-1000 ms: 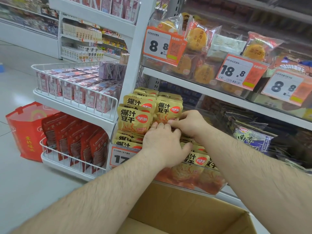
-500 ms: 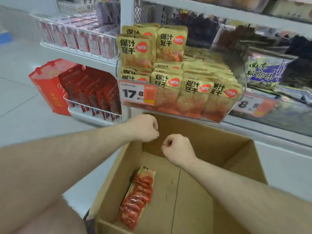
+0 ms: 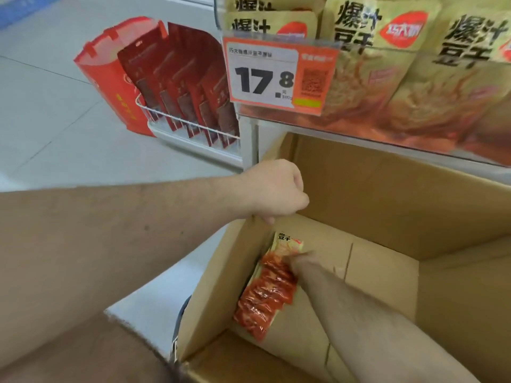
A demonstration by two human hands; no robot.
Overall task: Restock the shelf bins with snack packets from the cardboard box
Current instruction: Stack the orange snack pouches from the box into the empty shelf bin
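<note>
An open cardboard box [image 3: 387, 194] stands below the shelf. A small stack of yellow-and-red snack packets [image 3: 265, 299] leans against its left inner wall. My left hand [image 3: 272, 189] grips the top edge of that wall, fingers curled over the rim. My right hand [image 3: 300, 262] reaches deep into the box and its fingertips touch the upper part of the stack. It is blurred, so its hold is unclear. Above, the clear shelf bin [image 3: 359, 131] is packed with yellow packets [image 3: 387, 78] of the same kind.
An orange price tag [image 3: 276, 76] reading 17.8 hangs on the bin's left front. To the left, a white wire basket [image 3: 190, 131] holds dark red packets, with a red bag [image 3: 110, 78] on the grey floor beside it.
My right hand has dropped from above the box down to the packets inside. My left hand has taken hold of the box's left rim. The view has tilted down and closer.
</note>
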